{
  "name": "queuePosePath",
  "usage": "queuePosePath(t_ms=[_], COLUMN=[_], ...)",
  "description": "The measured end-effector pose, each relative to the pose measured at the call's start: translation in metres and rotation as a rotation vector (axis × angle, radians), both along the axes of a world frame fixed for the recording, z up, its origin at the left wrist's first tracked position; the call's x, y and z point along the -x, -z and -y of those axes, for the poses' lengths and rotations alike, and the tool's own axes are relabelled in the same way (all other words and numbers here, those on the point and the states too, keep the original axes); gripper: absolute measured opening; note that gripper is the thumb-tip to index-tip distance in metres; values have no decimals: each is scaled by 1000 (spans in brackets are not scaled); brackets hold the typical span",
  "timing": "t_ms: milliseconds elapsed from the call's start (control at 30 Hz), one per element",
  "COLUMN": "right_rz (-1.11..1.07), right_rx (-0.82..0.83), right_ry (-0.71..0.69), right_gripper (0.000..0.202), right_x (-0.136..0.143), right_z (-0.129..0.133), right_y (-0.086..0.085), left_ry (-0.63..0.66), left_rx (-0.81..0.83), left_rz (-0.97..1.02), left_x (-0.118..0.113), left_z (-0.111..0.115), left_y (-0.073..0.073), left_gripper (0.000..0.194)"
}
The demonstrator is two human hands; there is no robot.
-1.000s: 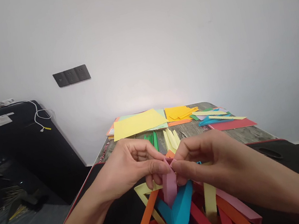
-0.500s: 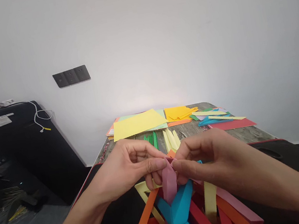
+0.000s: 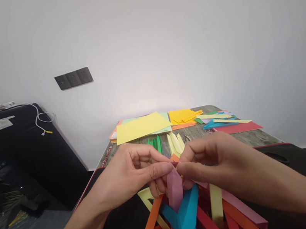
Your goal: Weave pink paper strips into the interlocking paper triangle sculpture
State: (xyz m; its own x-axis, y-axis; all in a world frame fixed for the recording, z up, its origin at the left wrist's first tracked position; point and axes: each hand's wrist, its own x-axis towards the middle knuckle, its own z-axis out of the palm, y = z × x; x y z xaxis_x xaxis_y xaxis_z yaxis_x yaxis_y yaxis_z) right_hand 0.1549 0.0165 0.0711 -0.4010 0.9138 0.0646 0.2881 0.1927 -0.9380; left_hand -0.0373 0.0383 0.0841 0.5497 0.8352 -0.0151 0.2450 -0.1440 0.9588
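Observation:
A many-coloured model of interlocked folded paper strips (image 3: 185,218) sits close in front of me, in orange, blue, red, pink and pale yellow. My left hand (image 3: 146,170) pinches the top of a pink folded paper strip (image 3: 175,189) between thumb and fingers. Close beside it, my right hand (image 3: 204,160) is closed in a pinch at the same strip's tip. The two thumb tips almost meet there. A bit of dark red paper shows between them, and the fingers partly hide the join. Below the pink strip lies a blue folded strip (image 3: 187,214).
Beyond my hands, green strips (image 3: 154,143) and pale yellow strips (image 3: 176,143) lie on the wood-grain table (image 3: 194,134). Yellow sheets (image 3: 143,127) are stacked at the back left, orange-yellow paper (image 3: 182,116) beside them. Coloured scraps and a red sheet (image 3: 240,127) are at right.
Both hands keep their pinch on the pink strip, the thumb tips now slightly closer together. The paper model has shifted very slightly.

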Motion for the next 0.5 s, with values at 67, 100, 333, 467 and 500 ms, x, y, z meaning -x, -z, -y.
queuePosePath(t_ms=[67, 100, 333, 467, 500], right_rz=[3, 3, -10, -3, 1], right_rx=[-7, -5, 4, -6, -15], right_ry=[-18, -25, -43, -35, -22], right_gripper=[19, 18, 15, 15, 16], right_x=[-1, -1, -3, -3, -2], right_z=[-1, -2, -5, -5, -5], right_y=[1, 1, 5, 5, 5], left_ry=[-6, -7, -11, -12, -15], left_rx=[0, 1, -5, -28, -33], left_rz=[5, 9, 12, 5, 6], left_x=[0, 0, 1, 2, 1], left_z=[0, 0, 0, 0, 0], left_y=[0, 0, 1, 2, 3], left_gripper=[23, 23, 19, 19, 19])
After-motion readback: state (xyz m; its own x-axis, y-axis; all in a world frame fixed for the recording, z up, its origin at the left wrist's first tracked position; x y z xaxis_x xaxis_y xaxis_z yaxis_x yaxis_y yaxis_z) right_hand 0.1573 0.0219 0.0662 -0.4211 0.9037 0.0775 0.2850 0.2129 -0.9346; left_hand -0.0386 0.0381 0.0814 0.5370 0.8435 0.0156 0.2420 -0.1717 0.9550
